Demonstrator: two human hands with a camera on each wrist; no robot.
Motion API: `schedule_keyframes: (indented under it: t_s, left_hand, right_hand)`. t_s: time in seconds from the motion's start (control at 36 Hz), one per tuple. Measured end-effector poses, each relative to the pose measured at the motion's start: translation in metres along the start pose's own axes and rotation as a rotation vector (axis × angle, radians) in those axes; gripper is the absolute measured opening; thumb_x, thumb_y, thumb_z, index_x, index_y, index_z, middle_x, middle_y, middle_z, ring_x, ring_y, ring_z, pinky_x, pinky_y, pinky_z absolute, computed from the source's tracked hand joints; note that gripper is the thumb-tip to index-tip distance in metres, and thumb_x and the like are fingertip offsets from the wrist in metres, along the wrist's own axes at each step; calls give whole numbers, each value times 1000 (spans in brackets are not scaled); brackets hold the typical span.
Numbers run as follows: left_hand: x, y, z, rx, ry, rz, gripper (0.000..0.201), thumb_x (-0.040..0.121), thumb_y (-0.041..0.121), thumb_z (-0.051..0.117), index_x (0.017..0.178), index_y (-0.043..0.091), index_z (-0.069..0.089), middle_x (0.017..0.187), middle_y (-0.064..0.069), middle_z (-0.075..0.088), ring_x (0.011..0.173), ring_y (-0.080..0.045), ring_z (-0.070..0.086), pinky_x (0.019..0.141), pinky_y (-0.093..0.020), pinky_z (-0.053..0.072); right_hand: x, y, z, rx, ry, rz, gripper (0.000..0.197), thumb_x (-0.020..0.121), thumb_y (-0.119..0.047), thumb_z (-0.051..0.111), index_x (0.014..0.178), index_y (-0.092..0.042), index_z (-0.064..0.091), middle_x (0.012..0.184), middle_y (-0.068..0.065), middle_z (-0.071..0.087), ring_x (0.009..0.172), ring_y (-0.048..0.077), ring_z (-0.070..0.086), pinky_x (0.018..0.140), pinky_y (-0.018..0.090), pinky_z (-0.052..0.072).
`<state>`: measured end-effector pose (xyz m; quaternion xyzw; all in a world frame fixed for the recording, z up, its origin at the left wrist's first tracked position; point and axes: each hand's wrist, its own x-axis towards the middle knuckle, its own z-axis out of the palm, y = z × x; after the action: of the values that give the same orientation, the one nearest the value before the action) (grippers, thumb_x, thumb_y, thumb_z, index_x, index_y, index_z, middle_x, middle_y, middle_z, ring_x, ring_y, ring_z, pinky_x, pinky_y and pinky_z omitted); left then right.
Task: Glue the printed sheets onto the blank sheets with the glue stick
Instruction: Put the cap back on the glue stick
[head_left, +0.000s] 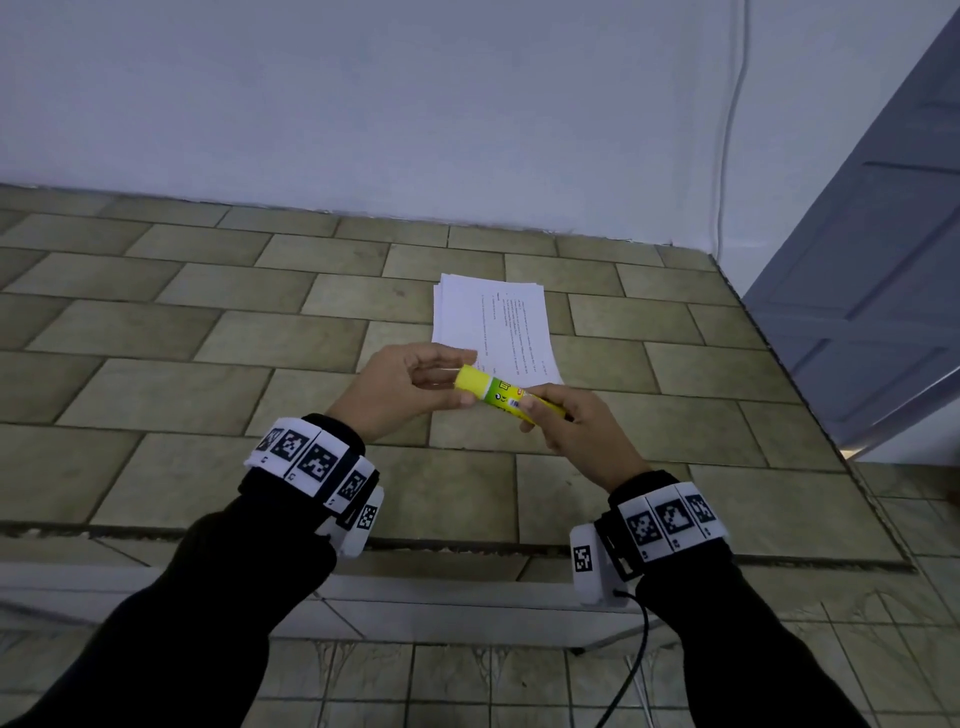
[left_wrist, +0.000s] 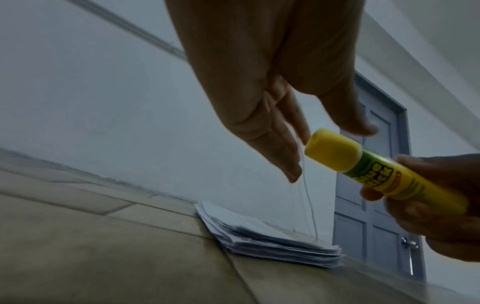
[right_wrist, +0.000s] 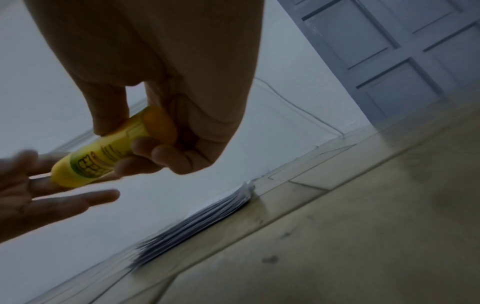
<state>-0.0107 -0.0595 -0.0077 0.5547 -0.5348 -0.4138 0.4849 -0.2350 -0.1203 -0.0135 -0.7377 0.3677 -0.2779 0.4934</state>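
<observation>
A yellow glue stick (head_left: 498, 389) with a green label is held above the tiled surface, cap on and pointing left. My right hand (head_left: 535, 410) grips its barrel between thumb and curled fingers (right_wrist: 137, 148). My left hand (head_left: 467, 378) is at the cap end (left_wrist: 332, 150), thumb and straight fingers on either side of the cap; I cannot tell whether they touch it. A stack of white sheets (head_left: 493, 317) lies on the tiles just beyond the hands, with a printed sheet on top. The stack's edge (left_wrist: 259, 236) shows several layers.
The tiled counter (head_left: 208, 338) runs back to a white wall. A grey-blue panelled door (head_left: 857, 286) stands at the right. A thin cable (head_left: 727, 130) hangs down the wall. The counter's front edge (head_left: 441, 545) is near my wrists, floor tiles below.
</observation>
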Motion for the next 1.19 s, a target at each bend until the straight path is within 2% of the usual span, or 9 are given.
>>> schedule_keyframes:
  t_s: [0.17, 0.31, 0.5, 0.58, 0.69, 0.78, 0.89, 1.06, 1.19]
  left_hand:
    - [0, 8, 7, -61, 70, -156, 45, 73, 46, 70, 93, 6, 73, 86, -9, 75, 80, -24, 74, 70, -30, 60]
    - [0, 8, 10, -157, -13, -155, 18, 81, 16, 71, 95, 6, 72, 84, -8, 76, 75, -18, 73, 68, -21, 58]
    - [-4, 4, 9, -47, -25, 25, 32, 66, 18, 80, 98, 17, 74, 96, -3, 76, 90, -15, 71, 86, -25, 55]
    - [-3, 4, 11, -14, -48, 87, 33, 69, 3, 81, 98, 16, 73, 100, -1, 75, 94, -14, 70, 86, -23, 54]
    - [-4, 9, 12, -17, -117, 87, 44, 72, -5, 79, 109, 16, 69, 115, -1, 71, 106, -10, 66, 88, -20, 52]
    - [-4, 11, 13, -42, -64, 8, 49, 73, 21, 83, 117, 28, 63, 124, 5, 65, 114, -6, 62, 91, -23, 52]
    - [-2, 8, 10, -59, 111, -152, 43, 77, 49, 76, 101, 14, 68, 94, -2, 70, 81, -13, 70, 75, -31, 59]
    - [-5, 6, 10, -147, -19, -245, 9, 88, 12, 67, 92, 5, 71, 78, -7, 75, 72, -17, 73, 65, -20, 58]
    - [-5, 7, 14, -200, -16, -179, 15, 86, 0, 67, 100, 4, 70, 86, -10, 76, 76, -18, 73, 70, -20, 58]
  right_hand:
    - [-2, -4, 3, -105, 15, -116, 14, 94, -19, 61, 103, -13, 70, 75, -3, 65, 59, 0, 51, 56, 11, 37]
    - [-4, -3, 3, -201, 22, -165, 13, 96, -20, 59, 101, -14, 69, 73, -4, 63, 60, -2, 52, 56, 10, 35]
    - [4, -1, -3, 54, -80, 24, 22, 100, -22, 50, 92, -17, 69, 63, -4, 57, 45, 8, 43, 47, 20, 38]
    - [3, 0, -5, 119, -109, 66, 24, 101, -22, 48, 100, -14, 70, 63, -3, 56, 44, 9, 40, 47, 21, 37]
    - [0, 2, -3, 111, -103, 43, 27, 101, -20, 47, 82, -16, 66, 66, 0, 57, 46, 12, 41, 49, 25, 39]
    - [0, 4, -2, 71, -73, 30, 23, 101, -21, 49, 87, -16, 67, 68, -1, 59, 48, 11, 43, 49, 24, 40]
    - [-2, 5, -1, -2, -38, -14, 19, 99, -21, 52, 96, -12, 69, 68, -4, 61, 48, 5, 44, 49, 21, 40]
    - [-6, 4, 0, -102, -2, -94, 20, 98, -18, 54, 103, -7, 69, 68, -1, 60, 53, 0, 50, 52, 10, 36]
    - [0, 5, -2, -52, -38, -18, 21, 99, -22, 51, 90, -11, 67, 64, -2, 56, 47, 3, 45, 50, 16, 38]
